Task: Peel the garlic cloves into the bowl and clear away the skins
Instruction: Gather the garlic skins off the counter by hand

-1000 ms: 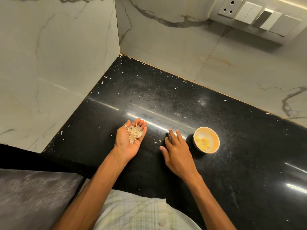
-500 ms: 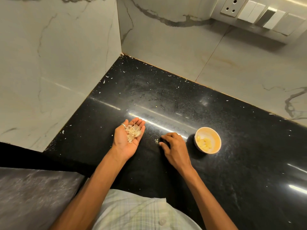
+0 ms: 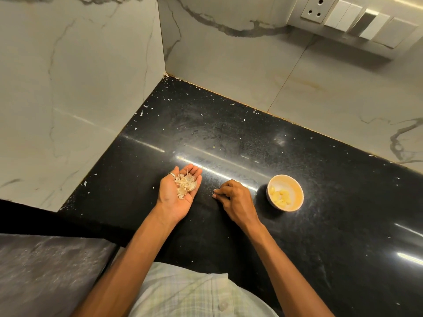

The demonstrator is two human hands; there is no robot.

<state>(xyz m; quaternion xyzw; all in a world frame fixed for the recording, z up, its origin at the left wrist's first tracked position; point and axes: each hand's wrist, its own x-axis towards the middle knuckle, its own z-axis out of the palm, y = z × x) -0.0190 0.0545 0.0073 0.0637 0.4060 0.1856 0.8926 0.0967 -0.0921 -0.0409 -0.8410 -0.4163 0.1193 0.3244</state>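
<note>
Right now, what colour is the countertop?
Glossy black, speckled with pale flecks; the countertop shows best in the head view.

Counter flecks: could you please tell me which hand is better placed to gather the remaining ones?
Right, probably. The right hand has its fingertips down on the counter, while the left hand lies palm up, carrying the skins.

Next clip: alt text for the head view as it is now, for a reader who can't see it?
A left hand, palm up, carries a heap of garlic skins over a black countertop; beside it the right hand pinches at the surface with curled fingers, though no scrap is discernible. A small bowl of peeled garlic cloves stands further right.
</note>
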